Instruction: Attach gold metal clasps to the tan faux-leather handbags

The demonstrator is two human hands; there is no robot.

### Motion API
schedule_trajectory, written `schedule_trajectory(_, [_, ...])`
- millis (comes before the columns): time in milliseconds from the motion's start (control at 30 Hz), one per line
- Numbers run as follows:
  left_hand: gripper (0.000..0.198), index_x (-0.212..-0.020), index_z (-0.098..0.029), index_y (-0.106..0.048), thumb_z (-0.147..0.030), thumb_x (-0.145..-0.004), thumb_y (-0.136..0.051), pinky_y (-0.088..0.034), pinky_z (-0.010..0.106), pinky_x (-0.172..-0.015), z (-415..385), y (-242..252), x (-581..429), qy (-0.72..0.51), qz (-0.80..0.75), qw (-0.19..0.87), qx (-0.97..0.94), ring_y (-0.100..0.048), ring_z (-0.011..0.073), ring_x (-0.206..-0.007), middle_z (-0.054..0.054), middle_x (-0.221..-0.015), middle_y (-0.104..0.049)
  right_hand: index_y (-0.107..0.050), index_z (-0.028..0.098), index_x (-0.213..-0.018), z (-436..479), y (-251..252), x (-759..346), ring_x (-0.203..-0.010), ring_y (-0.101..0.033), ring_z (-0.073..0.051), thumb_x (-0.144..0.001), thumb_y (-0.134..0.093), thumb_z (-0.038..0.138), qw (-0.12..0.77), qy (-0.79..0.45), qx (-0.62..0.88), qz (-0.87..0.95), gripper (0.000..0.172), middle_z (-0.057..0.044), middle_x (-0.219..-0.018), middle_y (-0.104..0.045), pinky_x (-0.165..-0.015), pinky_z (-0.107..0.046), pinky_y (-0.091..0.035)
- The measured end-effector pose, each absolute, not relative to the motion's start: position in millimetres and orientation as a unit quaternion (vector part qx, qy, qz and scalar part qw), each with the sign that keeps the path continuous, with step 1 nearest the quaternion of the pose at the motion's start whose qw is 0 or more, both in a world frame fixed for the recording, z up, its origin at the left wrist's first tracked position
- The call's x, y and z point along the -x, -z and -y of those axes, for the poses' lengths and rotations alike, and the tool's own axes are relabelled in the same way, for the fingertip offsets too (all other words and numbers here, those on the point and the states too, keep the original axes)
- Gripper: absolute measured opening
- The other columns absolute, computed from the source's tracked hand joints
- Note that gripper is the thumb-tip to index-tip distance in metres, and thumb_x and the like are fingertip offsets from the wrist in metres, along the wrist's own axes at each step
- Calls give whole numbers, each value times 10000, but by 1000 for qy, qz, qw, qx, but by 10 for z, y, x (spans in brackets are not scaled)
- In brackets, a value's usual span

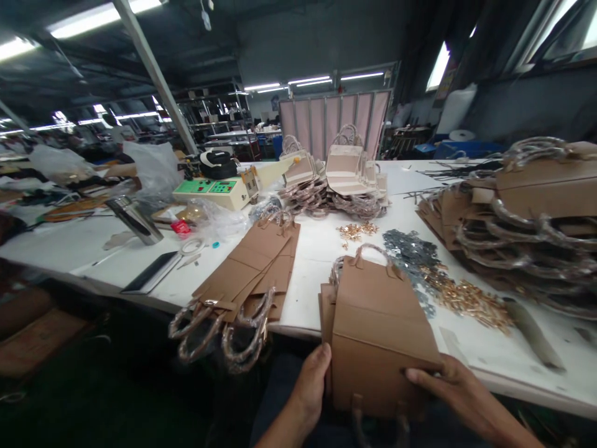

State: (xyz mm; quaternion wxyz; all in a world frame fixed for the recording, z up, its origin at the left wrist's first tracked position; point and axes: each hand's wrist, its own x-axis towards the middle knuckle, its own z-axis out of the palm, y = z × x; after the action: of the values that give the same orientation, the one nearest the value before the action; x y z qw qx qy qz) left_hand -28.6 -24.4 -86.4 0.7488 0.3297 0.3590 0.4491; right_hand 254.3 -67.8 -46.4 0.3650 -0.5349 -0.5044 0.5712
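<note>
A brown bag panel [377, 311] with plastic-wrapped handles at both ends lies at the table's front edge, its near part overhanging. Beneath it, other brown panels [328, 311] show on the left. My right hand [454, 389] grips the panel's right edge, thumb on top and fingers underneath. At the left edge, my left hand [310, 382] is closed against the panels with its thumb up; its other fingers are mostly hidden. Just beyond lie grey metal plates [410, 249] and gold-coloured metal fittings [471, 302].
A stack of brown bag panels [252, 261] overhangs the table on the left. Large piles of bag pieces [536, 211] stand on the right and others [345, 171] at the back. A green-panelled machine [214, 191], a steel flask [135, 219] and a dark tube-like piece [534, 336] lie about.
</note>
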Motion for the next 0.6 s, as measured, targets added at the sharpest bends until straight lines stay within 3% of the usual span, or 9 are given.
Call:
schedule_trajectory(133, [538, -1148, -124, -778, -586, -878, -720, -492, 437, -1086, 143, 697, 138, -492, -398, 723, -277, -675, 340, -1215, 151, -1229, -757, -778, 242, -1225, 733, 571, -2520, -1208, -679, -349, -827, -766, 510, 361, -490, 563, 559, 480, -93, -1287, -734, -1067, -450, -551])
schedule_trajectory(233, [541, -1095, -113, -787, -592, -847, -747, -529, 442, -1048, -11, 548, 59, -503, -405, 719, -256, -710, 339, -1147, 151, -1163, -779, -796, 274, -1181, 790, 756, -2474, -1152, -705, -342, -817, -752, 501, 332, -378, 610, 612, 432, -72, -1249, -753, -1023, -413, -570])
schedule_trajectory(333, [573, -1144, -112, -770, -614, -876, -706, -532, 460, -1058, -145, 442, 52, -483, -416, 735, -228, -722, 334, -1133, 160, -1165, -777, -826, 278, -1074, 791, 917, -2439, -1111, -720, -383, -844, -662, 554, 273, -276, 668, 635, 395, -77, -1160, -783, -938, -432, -595])
schedule_trajectory(467, [676, -1272, -135, -716, -698, -916, -598, -481, 483, -1134, -172, 329, 84, -487, -437, 722, -223, -668, 335, -1248, 162, -1269, -739, -817, 282, -1011, 718, 944, -2409, -1066, -730, -410, -883, -559, 649, 213, -173, 703, 656, 467, -94, -1079, -798, -892, -480, -591])
schedule_trajectory(600, [616, -1287, -119, -697, -544, -849, -779, -446, 458, -1167, -91, 253, 66, -502, -410, 662, -377, -639, 341, -1285, 176, -1350, -695, -746, 278, -941, 752, 917, -2321, -881, -755, -362, -899, -494, 737, 238, -106, 739, 622, 526, -93, -945, -790, -786, -461, -596])
